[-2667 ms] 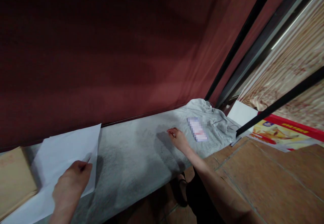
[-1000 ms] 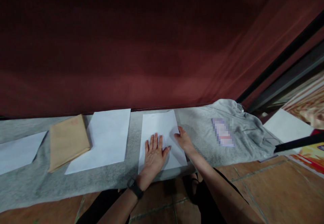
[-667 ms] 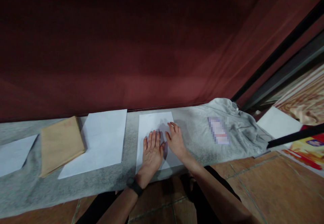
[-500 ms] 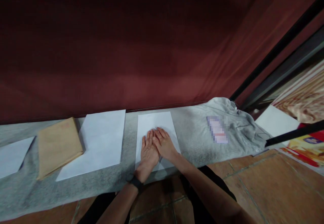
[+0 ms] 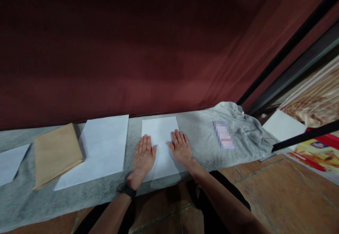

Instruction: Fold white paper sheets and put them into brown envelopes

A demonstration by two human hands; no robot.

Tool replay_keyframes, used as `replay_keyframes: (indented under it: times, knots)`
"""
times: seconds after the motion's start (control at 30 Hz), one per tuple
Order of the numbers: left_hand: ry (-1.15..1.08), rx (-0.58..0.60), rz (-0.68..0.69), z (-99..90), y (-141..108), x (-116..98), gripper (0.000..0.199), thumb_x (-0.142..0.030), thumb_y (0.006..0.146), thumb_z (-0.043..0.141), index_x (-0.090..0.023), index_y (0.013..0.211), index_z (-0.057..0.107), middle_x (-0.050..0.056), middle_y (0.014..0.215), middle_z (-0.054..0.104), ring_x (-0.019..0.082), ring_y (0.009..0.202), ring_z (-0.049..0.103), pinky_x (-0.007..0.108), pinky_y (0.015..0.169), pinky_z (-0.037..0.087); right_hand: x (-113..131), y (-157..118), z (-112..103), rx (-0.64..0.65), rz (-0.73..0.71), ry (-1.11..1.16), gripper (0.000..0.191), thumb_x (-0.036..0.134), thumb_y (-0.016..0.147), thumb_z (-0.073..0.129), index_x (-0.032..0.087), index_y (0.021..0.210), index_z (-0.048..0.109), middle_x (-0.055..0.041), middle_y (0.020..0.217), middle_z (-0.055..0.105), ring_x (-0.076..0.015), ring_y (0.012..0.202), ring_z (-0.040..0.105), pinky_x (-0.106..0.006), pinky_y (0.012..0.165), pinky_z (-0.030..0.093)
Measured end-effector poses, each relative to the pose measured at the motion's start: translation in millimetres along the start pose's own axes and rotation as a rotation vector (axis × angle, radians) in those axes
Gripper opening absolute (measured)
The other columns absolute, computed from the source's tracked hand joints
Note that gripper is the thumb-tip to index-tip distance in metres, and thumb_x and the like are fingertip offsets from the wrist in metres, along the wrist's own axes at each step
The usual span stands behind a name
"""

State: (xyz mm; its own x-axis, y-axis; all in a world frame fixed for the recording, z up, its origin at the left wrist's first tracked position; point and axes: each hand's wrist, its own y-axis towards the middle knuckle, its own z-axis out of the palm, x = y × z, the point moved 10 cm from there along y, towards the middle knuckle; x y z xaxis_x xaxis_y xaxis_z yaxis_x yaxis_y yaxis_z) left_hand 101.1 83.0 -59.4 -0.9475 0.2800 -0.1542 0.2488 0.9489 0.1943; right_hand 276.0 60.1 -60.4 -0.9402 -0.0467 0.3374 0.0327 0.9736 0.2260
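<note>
A white sheet of paper [image 5: 162, 156] lies flat on the grey cloth in front of me. My left hand [image 5: 144, 157] rests palm down across its left edge, fingers stretched out. Over the right edge lies my right hand [image 5: 182, 148], also flat with its fingers slightly spread. Neither hand grips anything. A dark band circles the left wrist. To the left of my hands is a larger white sheet [image 5: 106, 149], partly covered by a brown paper packet [image 5: 58, 154].
The grey cloth [image 5: 201, 135] runs along a dark red wall and is bunched up at the right. A pixelated pinkish item [image 5: 224, 135] lies on it. Another white sheet [image 5: 12, 161] is at far left. A black bar [image 5: 304, 140] and a red-yellow package [image 5: 317, 153] are at right.
My hands, which overlapped at the middle of the sheet, have moved apart, the left hand to the left edge and the right hand to the right edge.
</note>
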Motion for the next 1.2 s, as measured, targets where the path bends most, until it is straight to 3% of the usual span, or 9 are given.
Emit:
replay_keyframes:
  times: [0.17, 0.23, 0.33, 0.43, 0.53, 0.83, 1.2]
  knots:
    - [-0.016, -0.021, -0.080, -8.2, 0.3, 15.7, 0.062, -0.034, 0.100, 0.032, 0.000, 0.152, 0.039, 0.022, 0.158, 0.040, 0.032, 0.151, 0.032, 0.049, 0.123, 0.026, -12.7, -5.6, -10.4, 0.005, 0.058, -0.017, 0.061, 0.043, 0.106, 0.039, 0.010, 0.156, 0.036, -0.0189, 0.161, 0.034, -0.0332, 0.150, 0.032, -0.057, 0.122, 0.022]
    - [-0.027, -0.064, -0.095, -14.9, -2.9, 12.7, 0.062, -0.034, 0.100, 0.032, 0.000, 0.152, 0.038, 0.023, 0.158, 0.039, 0.033, 0.152, 0.030, 0.052, 0.124, 0.024, -11.2, -7.3, -15.9, 0.004, 0.068, -0.021, 0.060, 0.040, 0.106, 0.038, 0.008, 0.156, 0.035, -0.0194, 0.162, 0.033, -0.0334, 0.151, 0.031, -0.056, 0.123, 0.021]
    - [-0.088, -0.103, 0.040, -18.2, -14.1, -17.7, 0.063, -0.033, 0.101, 0.033, -0.002, 0.155, 0.034, 0.022, 0.162, 0.034, 0.031, 0.154, 0.024, 0.052, 0.125, 0.021, 7.9, -10.9, -18.7, 0.008, 0.004, 0.030, 0.059, 0.037, 0.106, 0.036, 0.010, 0.158, 0.031, -0.0163, 0.164, 0.029, -0.0311, 0.153, 0.027, -0.055, 0.124, 0.021]
    - [-0.117, -0.046, 0.217, -6.8, -31.2, -54.1, 0.060, -0.021, 0.098, 0.032, -0.005, 0.156, 0.033, 0.019, 0.161, 0.036, 0.028, 0.154, 0.026, 0.052, 0.124, 0.025, 36.5, -18.8, -9.9, 0.054, -0.109, 0.094, 0.056, 0.036, 0.107, 0.032, 0.014, 0.158, 0.032, -0.0124, 0.165, 0.030, -0.0266, 0.153, 0.027, -0.050, 0.124, 0.025]
    - [-0.081, -0.006, 0.292, 3.1, -42.9, -68.9, 0.062, -0.011, 0.094, 0.031, -0.005, 0.156, 0.035, 0.020, 0.160, 0.037, 0.027, 0.154, 0.025, 0.052, 0.124, 0.026, 53.3, -28.7, -0.5, 0.092, -0.184, 0.103, 0.056, 0.038, 0.107, 0.033, 0.013, 0.157, 0.036, -0.0127, 0.163, 0.034, -0.0247, 0.152, 0.029, -0.048, 0.125, 0.026]
    - [-0.076, 0.002, 0.202, -0.6, -38.8, -42.5, 0.060, -0.034, 0.101, 0.032, -0.004, 0.152, 0.040, 0.020, 0.160, 0.038, 0.029, 0.152, 0.030, 0.050, 0.124, 0.026, 29.8, -38.5, -9.0, 0.034, -0.151, 0.034, 0.059, 0.043, 0.105, 0.041, 0.012, 0.155, 0.039, -0.0150, 0.162, 0.036, -0.0267, 0.151, 0.031, -0.047, 0.125, 0.024]
    - [-0.047, -0.027, 0.100, -8.7, -36.6, -10.0, 0.064, -0.040, 0.102, 0.028, 0.001, 0.151, 0.040, 0.023, 0.159, 0.037, 0.032, 0.151, 0.031, 0.051, 0.124, 0.025, 4.8, -38.4, -13.3, 0.022, -0.050, -0.029, 0.062, 0.043, 0.105, 0.041, 0.007, 0.156, 0.037, -0.0178, 0.161, 0.036, -0.0316, 0.149, 0.035, -0.050, 0.122, 0.025]
